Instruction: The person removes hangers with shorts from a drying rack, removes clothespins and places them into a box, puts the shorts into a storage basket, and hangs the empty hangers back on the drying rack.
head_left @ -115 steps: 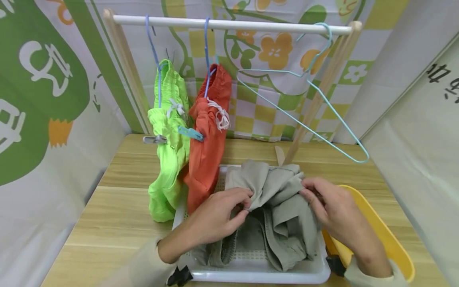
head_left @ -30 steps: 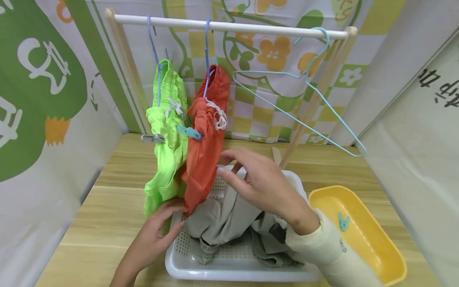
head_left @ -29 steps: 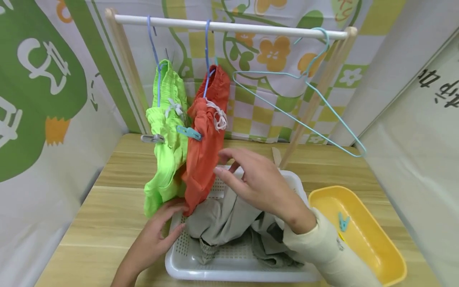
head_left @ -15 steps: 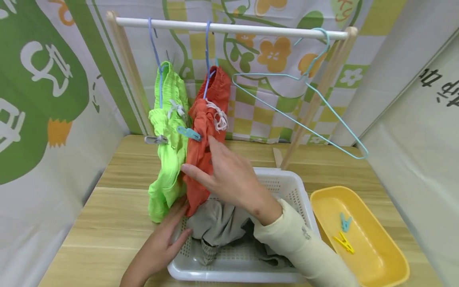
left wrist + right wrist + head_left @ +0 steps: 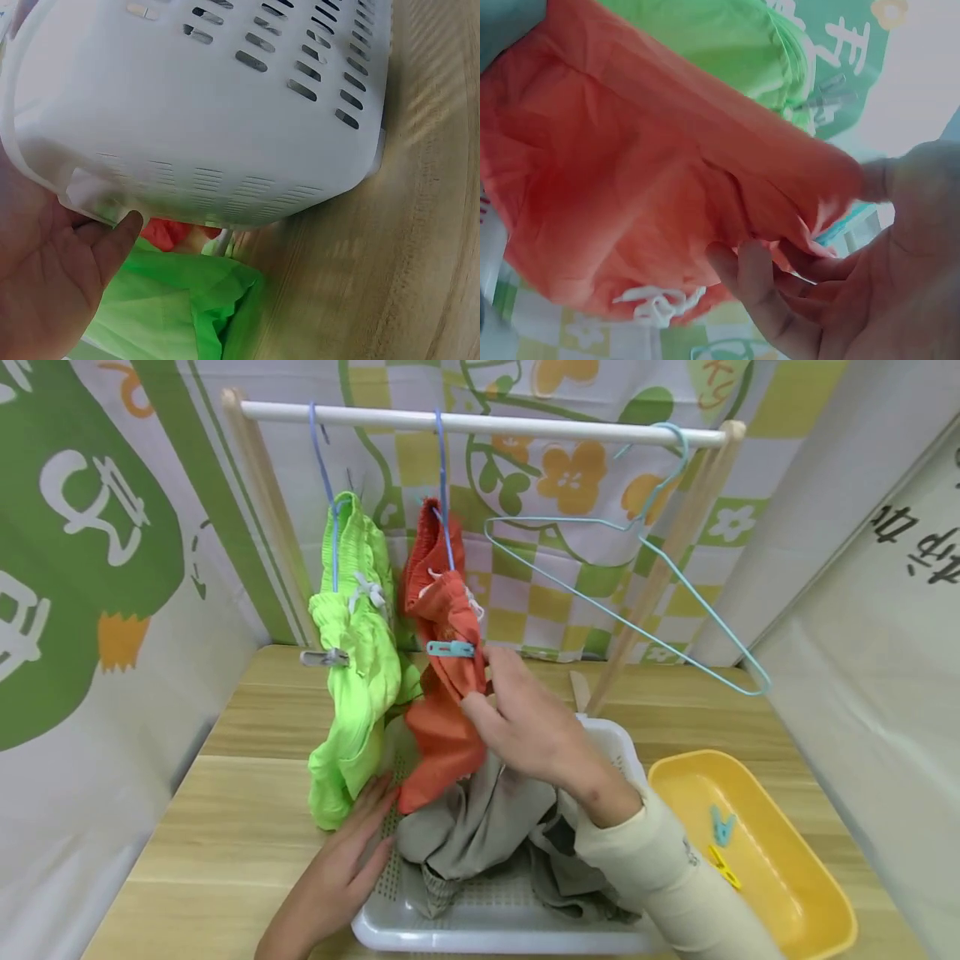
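Orange-red pants (image 5: 442, 735) with a white drawstring hang from a blue hanger (image 5: 442, 468). My right hand (image 5: 532, 727) pinches their right edge beside a teal clothespin (image 5: 450, 649) clipped on them. In the right wrist view, thumb and fingers close on the orange cloth. My left hand (image 5: 337, 877) holds the left rim of a white plastic basket (image 5: 510, 941); its wall fills much of the left wrist view. Grey-green clothing (image 5: 472, 839) lies crumpled in the basket, beneath the orange leg. Bright green pants (image 5: 348, 693) with a grey clothespin (image 5: 325, 657) hang to the left.
A white-barred rack (image 5: 525, 427) with wooden posts stands at the back. A bare teal hanger (image 5: 600, 593) hangs at its right. The yellow tray (image 5: 795, 868) holds a teal clothespin (image 5: 722, 825) and a yellow clothespin (image 5: 723, 867). Fabric walls enclose the wooden table (image 5: 195, 843).
My right hand has left the grey-green clothing, crossed over the orange pants and taken hold of them, turning them rightward. My left hand has moved from the grey-green clothing to the basket's left rim.
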Action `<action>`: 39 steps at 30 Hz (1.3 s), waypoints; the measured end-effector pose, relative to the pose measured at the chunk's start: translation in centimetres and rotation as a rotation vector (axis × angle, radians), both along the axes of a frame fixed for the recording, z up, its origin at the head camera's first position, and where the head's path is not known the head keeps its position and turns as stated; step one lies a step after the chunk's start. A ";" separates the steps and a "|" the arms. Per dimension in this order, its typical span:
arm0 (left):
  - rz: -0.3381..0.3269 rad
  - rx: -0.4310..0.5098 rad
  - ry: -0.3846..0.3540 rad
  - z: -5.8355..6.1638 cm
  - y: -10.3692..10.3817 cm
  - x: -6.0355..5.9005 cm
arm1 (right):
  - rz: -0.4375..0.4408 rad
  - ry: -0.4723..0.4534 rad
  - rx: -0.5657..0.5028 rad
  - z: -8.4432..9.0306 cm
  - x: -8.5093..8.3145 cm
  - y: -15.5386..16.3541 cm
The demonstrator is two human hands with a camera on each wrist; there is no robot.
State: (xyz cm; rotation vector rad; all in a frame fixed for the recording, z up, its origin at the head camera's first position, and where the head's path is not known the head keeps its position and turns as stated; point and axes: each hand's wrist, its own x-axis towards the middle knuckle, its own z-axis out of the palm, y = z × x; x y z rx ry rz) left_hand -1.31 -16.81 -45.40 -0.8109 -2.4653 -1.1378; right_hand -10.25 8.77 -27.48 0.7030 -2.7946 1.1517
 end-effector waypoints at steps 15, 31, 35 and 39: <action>-0.040 0.085 -0.029 -0.6 -0.1 -0.3 | -0.061 0.079 -0.175 0.0 -1.7 4.0; -0.003 0.072 0.012 -0.4 0.2 -0.2 | -0.195 0.247 -0.203 2.0 -1.6 8.6; 0.023 0.043 0.019 -0.2 0.2 -0.2 | -0.187 0.262 -0.282 2.7 -1.3 9.9; 0.047 0.009 0.049 0.0 0.2 0.1 | -0.167 0.262 -0.359 3.1 -0.7 11.4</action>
